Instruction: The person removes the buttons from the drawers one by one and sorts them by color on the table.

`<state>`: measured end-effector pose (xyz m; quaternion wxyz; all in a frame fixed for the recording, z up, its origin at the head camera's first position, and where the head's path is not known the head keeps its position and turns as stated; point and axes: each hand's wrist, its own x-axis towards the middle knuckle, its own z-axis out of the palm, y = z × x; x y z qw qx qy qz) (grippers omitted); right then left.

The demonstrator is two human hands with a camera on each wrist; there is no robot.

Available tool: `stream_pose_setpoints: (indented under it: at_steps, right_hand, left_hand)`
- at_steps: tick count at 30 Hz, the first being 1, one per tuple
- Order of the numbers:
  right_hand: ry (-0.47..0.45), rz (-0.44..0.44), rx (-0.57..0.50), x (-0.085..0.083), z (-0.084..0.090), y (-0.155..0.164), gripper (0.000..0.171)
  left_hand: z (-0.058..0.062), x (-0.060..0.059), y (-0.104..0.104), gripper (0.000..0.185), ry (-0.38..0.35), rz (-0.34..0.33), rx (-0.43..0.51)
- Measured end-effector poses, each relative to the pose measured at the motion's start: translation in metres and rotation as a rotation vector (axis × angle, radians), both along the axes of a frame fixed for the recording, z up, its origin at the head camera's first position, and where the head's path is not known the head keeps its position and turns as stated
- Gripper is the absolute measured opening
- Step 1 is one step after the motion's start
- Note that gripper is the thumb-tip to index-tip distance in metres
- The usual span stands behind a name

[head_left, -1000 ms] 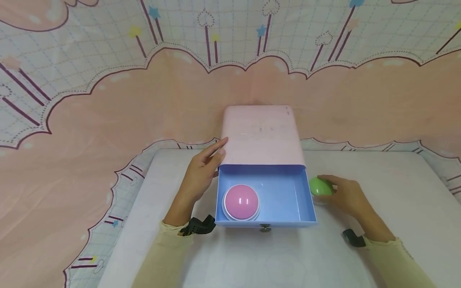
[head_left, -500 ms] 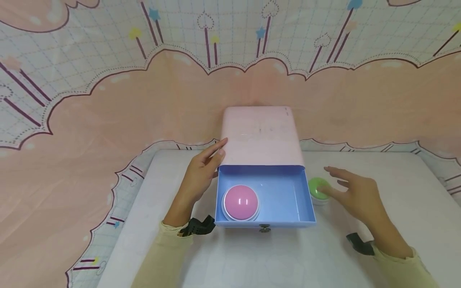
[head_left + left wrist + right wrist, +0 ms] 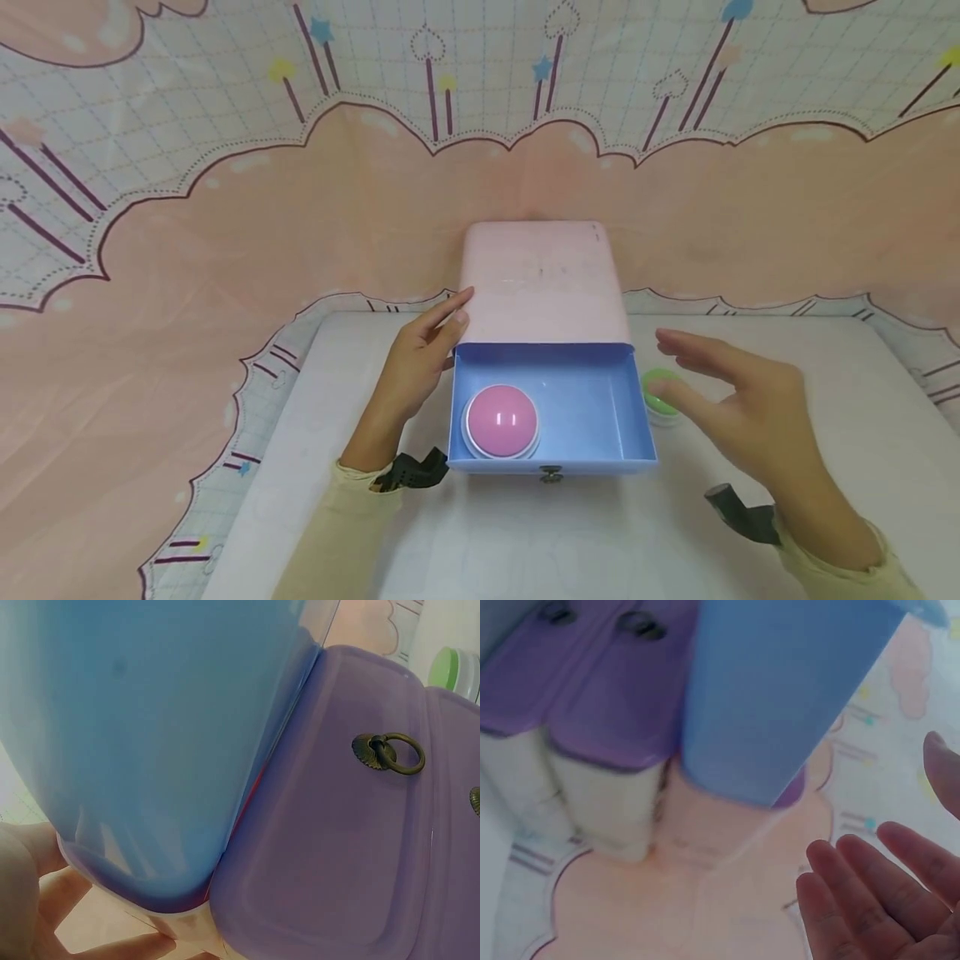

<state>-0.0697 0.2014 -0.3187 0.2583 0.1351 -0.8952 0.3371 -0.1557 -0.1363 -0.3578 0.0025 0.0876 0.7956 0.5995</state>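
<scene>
1. The right hand (image 3: 738,408) hovers nearest, above the white surface (image 3: 570,542) — its grip is spread, fingers straight, holding nothing.
2. Just beyond its fingertips the green dome button (image 3: 660,393) sits on the surface, right beside the open blue drawer (image 3: 592,408), outside its right wall.
3. Inside the drawer, a pink dome button (image 3: 501,421) rests in the front left corner; a small ring pull (image 3: 551,476) hangs from the drawer's front.
4. The left hand (image 3: 416,367) lies flat along the left side of the pink box (image 3: 542,279) — fingers straight, touching it where the drawer slides out.
5. Farthest back hangs a pink-and-grid patterned backdrop (image 3: 225,208).
</scene>
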Motion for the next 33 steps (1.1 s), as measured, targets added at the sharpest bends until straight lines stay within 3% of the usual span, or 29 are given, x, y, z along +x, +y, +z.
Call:
stream_pose_setpoints:
  at_steps: [12, 24, 33]
  right_hand:
    - [-0.041, 0.151, 0.066, 0.000, 0.015, -0.051, 0.059]
    - [-0.269, 0.288, 0.127, 0.003, 0.011, -0.103, 0.061]
    - [-0.356, 0.360, 0.247, -0.007, 0.010, -0.125, 0.054]
  left_hand:
    - [-0.001, 0.000, 0.000, 0.044, -0.001, 0.003, -0.011]
    - [-0.002, -0.002, 0.000, 0.044, 0.002, -0.009, 0.004]
    - [-0.003, -0.003, 0.000, 0.043, -0.009, -0.031, 0.035]
